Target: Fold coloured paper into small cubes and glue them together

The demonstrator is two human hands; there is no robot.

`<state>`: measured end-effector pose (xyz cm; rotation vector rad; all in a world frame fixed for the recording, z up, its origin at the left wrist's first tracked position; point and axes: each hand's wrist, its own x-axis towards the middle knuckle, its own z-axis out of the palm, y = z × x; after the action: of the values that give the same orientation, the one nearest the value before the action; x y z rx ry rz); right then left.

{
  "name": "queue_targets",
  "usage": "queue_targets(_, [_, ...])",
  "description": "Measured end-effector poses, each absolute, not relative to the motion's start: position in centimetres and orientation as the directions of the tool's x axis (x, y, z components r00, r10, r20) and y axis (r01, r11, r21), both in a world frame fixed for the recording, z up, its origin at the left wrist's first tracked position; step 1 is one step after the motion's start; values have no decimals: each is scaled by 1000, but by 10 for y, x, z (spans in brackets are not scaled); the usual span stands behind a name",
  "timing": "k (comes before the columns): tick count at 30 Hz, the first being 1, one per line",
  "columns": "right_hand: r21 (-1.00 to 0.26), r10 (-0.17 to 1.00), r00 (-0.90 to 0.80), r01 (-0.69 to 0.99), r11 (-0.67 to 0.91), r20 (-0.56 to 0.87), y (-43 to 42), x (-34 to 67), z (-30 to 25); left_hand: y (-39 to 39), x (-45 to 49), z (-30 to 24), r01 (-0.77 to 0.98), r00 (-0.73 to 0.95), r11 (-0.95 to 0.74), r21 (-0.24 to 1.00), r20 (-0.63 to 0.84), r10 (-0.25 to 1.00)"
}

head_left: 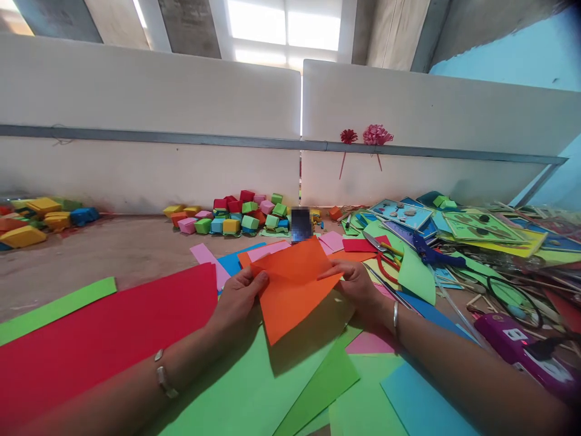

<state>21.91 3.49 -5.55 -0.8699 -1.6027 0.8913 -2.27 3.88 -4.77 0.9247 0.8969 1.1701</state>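
Observation:
An orange sheet of paper (293, 290) is held up in front of me, tilted, between both hands. My left hand (240, 295) pinches its left edge, thumb on the near face. On the opposite side, my right hand (356, 287) grips the right corner, one finger lying along the front. Light green sheets (227, 387) spread over the table below, where the orange paper casts a shadow. A darker green piece (322, 387) lies across them, with a blue sheet (422, 399) to the right. A large red sheet (118, 345) sits left of my left hand.
Scissors with red-orange handles (388, 266) lie beyond my right hand. Farther right are a blue glue gun (436, 254), a purple device (521, 351) and stacked picture cards (485, 225). Small colourful paper boxes (231, 225) are piled against the white panel (149, 103).

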Motion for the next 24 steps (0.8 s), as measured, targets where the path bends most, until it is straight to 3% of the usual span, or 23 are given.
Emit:
queue_targets(5, [-924,920,-112,42,381,375,31,214,-53,36,-23,-46,-270,135,89,959,-53,989])
queue_targets(10, [-966,964,70,41,254,256,33,214,-56,28,-21,-45,-195,152,36,980,-6,988])
queue_targets(16, [-937,938,127,187,296,322,40,217,-63,32,-28,-44,-96,154,-81,992,96,983])
queue_targets(24, [-868,895,55,274,413,443,34,213,-59,29,-18,-43,115,-38,-110,987,115,993])
